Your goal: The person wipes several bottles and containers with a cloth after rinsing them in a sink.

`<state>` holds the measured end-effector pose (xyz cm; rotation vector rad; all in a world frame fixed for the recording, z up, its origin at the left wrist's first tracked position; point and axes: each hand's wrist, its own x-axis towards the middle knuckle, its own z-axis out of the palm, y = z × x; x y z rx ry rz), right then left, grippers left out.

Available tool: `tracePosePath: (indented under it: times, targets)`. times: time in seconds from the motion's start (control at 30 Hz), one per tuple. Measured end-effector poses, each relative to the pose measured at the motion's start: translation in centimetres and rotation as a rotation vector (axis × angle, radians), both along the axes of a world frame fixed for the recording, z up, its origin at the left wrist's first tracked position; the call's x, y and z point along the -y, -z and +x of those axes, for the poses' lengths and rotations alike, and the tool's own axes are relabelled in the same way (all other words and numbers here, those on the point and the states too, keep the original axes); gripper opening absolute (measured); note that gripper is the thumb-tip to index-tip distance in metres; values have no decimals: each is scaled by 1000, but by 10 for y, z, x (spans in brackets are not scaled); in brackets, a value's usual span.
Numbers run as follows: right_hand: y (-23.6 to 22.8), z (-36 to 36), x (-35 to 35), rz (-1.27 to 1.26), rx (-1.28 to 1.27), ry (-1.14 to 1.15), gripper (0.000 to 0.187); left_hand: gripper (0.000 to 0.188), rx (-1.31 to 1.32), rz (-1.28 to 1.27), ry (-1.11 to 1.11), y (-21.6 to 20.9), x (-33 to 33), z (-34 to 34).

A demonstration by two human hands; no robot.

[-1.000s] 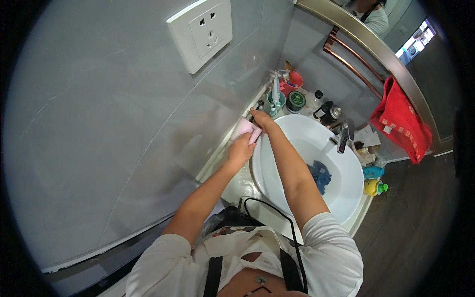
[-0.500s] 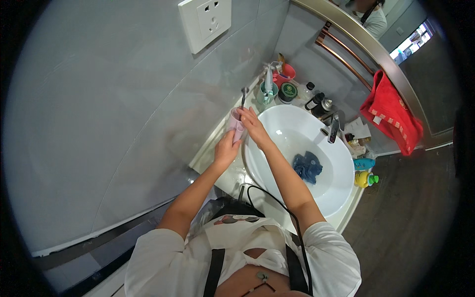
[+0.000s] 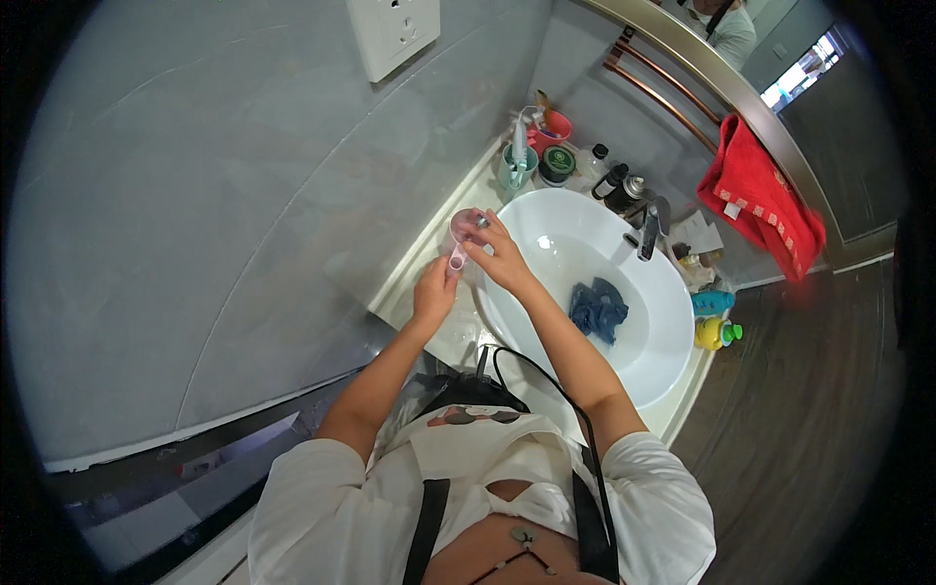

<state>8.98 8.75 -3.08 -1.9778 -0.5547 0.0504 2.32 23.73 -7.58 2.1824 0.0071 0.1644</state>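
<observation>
One pink cup (image 3: 455, 232), pale counter (image 3: 450, 340), grey wall (image 3: 244, 205)

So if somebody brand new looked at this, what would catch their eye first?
Probably the bright red towel, hanging from the copper-coloured rail at upper right. Next might be the big white basin near the middle, with a crumpled blue cloth lying in it. Then the pink cup just left of the basin, held in the left hand, with the right hand at its mouth.
</observation>
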Motion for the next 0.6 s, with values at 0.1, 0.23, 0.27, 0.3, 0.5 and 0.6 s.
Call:
tracePosePath:
  times: [0.1, 0.23, 0.27, 0.3, 0.5, 0.6]
  targets:
    - [4, 0, 3, -28, -21, 35, 35, 27, -78, -96, -19, 5, 0, 0]
    - [5, -2, 3, -37, -96, 15, 35, 26, 16, -55, -35, 22, -6, 0]
    - [2, -4, 0, -56, -124, 4, 35, 26, 61, -52, -38, 28, -7, 0]
    - [3, -5, -2, -74, -101, 22, 37, 26, 52, -91, -30, 34, -8, 0]
    - [28, -12, -1, -190, -56, 47, 35, 24, -62, -139, 26, 47, -7, 6]
    - [26, -16, 3, -224, -109, 62, 31, 26, -112, -141, -2, 46, -7, 7]
